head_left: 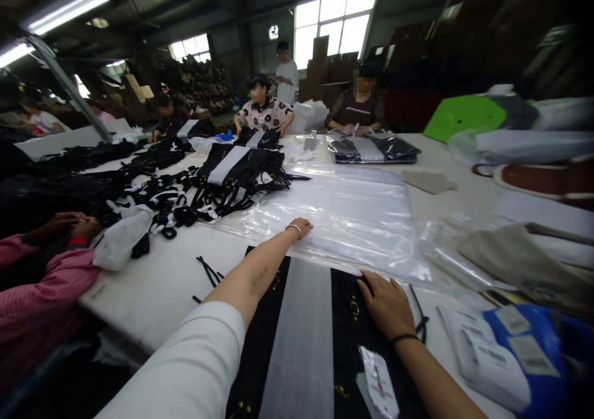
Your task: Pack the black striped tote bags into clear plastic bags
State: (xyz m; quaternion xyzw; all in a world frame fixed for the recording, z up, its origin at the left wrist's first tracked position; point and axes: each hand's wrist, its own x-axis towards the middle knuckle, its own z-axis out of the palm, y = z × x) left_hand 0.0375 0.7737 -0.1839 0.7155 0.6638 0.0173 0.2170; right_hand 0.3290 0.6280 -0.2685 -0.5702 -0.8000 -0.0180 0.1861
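My left hand (pixel 301 228) is stretched forward over a stack of clear plastic bags (pixel 352 211), at its near side. Its fingers look curled down at the plastic; whether a bag is between them is hidden. My right hand (pixel 387 301) lies open on the top right edge of a folded black garment (pixel 346 326), fingers apart. A pale grey strip (pixel 304 338) runs down the garment's middle, with gold-coloured metal fittings on both sides. A white tag in a clear sleeve (pixel 378 379) lies on its lower right. Black cords stick out at both sides.
Black garments (pixel 241 165) with cords are heaped ahead left, and bagged ones (pixel 371 148) lie at the far side. A blue package with white labels (pixel 524 351) sits at the right. Another person's hands (pixel 78 227) are at the left; co-workers sit across the table.
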